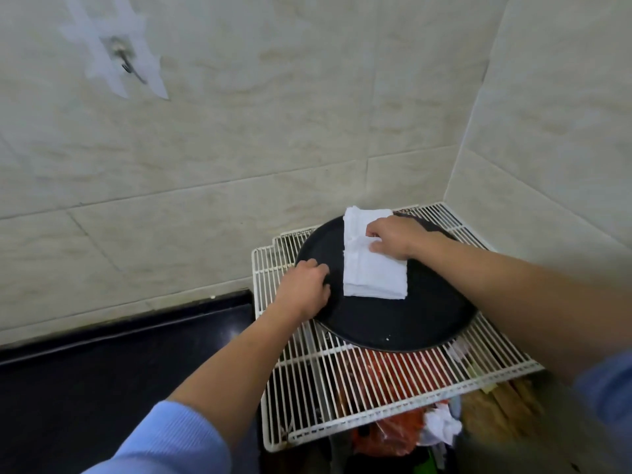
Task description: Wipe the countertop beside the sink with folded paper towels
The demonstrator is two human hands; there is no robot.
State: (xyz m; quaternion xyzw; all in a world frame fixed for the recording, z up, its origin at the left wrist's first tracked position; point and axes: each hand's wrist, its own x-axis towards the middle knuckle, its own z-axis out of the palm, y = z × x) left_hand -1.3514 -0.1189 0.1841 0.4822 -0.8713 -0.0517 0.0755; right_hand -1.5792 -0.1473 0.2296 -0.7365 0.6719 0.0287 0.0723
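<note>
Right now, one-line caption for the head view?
Right hand pinches folded paper towels on a black round tray; left hand grips its rim.

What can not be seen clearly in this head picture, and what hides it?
Things under the white wire rack: head view, covered by its bars and the round black tray; only red shapes show.
Left hand at the tray's rim: gripping or resting, too blurred to tell.
Sink: outside the frame.
How many folded paper towels: right hand covers the stack's top.
</note>
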